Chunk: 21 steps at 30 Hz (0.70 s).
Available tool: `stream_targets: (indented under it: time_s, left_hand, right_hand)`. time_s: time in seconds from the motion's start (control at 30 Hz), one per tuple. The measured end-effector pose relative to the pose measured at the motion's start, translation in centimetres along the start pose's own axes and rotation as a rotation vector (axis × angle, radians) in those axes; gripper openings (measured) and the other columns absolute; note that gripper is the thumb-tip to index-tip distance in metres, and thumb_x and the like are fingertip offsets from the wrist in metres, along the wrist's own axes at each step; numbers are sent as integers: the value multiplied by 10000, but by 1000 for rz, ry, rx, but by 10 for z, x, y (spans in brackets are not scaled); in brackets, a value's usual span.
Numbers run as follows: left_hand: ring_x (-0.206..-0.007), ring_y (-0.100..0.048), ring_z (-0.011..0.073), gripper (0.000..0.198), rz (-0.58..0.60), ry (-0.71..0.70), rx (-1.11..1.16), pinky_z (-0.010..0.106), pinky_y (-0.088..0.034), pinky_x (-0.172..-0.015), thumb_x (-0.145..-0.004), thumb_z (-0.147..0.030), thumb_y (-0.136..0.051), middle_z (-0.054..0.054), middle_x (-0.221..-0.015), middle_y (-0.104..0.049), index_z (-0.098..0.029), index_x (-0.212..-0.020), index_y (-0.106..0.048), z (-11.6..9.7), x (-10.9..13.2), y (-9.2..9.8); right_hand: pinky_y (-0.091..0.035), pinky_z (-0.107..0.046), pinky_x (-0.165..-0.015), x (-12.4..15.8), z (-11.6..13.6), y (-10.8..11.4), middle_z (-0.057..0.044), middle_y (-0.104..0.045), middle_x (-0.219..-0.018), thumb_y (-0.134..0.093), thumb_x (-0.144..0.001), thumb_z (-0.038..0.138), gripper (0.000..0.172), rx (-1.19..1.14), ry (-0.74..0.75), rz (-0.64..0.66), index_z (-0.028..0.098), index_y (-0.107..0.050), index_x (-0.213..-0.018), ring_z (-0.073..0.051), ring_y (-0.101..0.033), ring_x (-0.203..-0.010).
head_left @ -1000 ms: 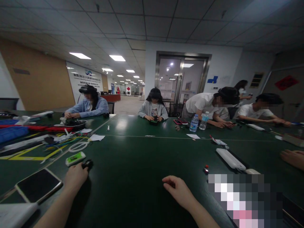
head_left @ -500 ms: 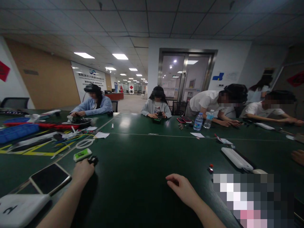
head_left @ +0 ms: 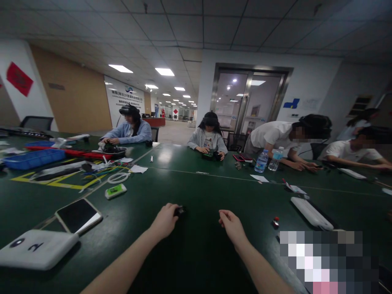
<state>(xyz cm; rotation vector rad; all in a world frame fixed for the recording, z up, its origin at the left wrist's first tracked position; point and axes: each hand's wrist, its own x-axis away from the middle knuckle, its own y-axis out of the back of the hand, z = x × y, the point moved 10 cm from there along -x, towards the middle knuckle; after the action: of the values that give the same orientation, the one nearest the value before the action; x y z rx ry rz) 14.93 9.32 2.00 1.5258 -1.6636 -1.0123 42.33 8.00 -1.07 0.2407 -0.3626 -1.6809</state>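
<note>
My left hand (head_left: pixel 164 221) is over the middle of the dark green table. Its fingers are closed around a small dark object (head_left: pixel 180 210), whose kind I cannot make out. To the right, my right hand (head_left: pixel 232 226) is loosely curled above the table, thumb and fingertips drawn together, with nothing visible in it. A gap of bare tabletop separates the two hands. The nearest thing to my right hand is a small red and silver item (head_left: pixel 276 222).
At left lie a green and white case (head_left: pixel 115 191), a phone-like tablet (head_left: pixel 79 215), a white box (head_left: pixel 39 248), coiled white tubing (head_left: pixel 118 178) and a blue tray (head_left: pixel 35 159). Two water bottles (head_left: pixel 261 161) and a long white device (head_left: pixel 311 213) are at right. Several people sit or lean around the table.
My left hand has carried the small dark object rightward from beside the green and white case to the table's middle. My right hand's fingers have drawn closer together. The view has turned slightly left.
</note>
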Motion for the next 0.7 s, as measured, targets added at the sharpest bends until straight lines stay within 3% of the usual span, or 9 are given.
stream_targets:
  time_s: [0.1, 0.17, 0.33, 0.43, 0.6, 0.7]
  left_hand:
    - [-1091, -510, 185, 399, 235, -289, 227, 300, -389, -950, -766, -246, -559, 21, -1227, -525, -271, -1164, -566, -57, 23, -35]
    - [-1085, -504, 191, 404, 316, -373, 318, 328, -387, -957, -772, -256, -551, 29, -1218, -519, -268, -1176, -558, -75, 36, -44]
    - [-1091, -476, 201, 449, 285, -416, 351, 352, -367, -968, -767, -270, -563, 50, -1186, -534, -240, -1213, -526, -79, 42, -42]
    - [-1081, -474, 200, 411, 298, -439, 354, 350, -360, -965, -767, -251, -561, 47, -1176, -532, -244, -1177, -550, -80, 44, -42]
    - [-1058, -483, 184, 355, 328, -450, 376, 320, -370, -943, -770, -213, -547, 29, -1146, -528, -251, -1121, -574, -86, 46, -41]
    - [-1043, -495, 178, 367, 346, -432, 381, 303, -382, -926, -756, -178, -545, 29, -1147, -521, -243, -1117, -574, -86, 47, -42]
  right_hand:
    - [-467, -301, -664, 11, 3, 2, -28, -605, -767, -400, -846, 426, 367, -9, -2, -37, 193, -591, -1056, -188, -585, -744]
    - [-459, -296, -648, 22, 12, 3, -18, -596, -748, -408, -848, 443, 363, 2, 47, -31, 206, -598, -1046, -185, -575, -725]
    - [-448, -287, -694, 54, 51, -28, -10, -599, -885, -537, -802, 337, 212, 171, 281, 271, 237, -648, -953, -167, -565, -775]
    - [-445, -285, -732, 69, 65, -44, -5, -571, -973, -616, -745, 284, 247, 262, 337, 370, 264, -643, -989, -166, -556, -835]
    - [-430, -296, -778, 71, 70, -55, -3, -567, -956, -629, -722, 238, 159, 314, 376, 344, 247, -642, -880, -180, -536, -896]
    - [-440, -293, -718, 54, 58, -40, -6, -584, -881, -602, -742, 287, 132, 114, 301, 220, 230, -619, -860, -170, -546, -798]
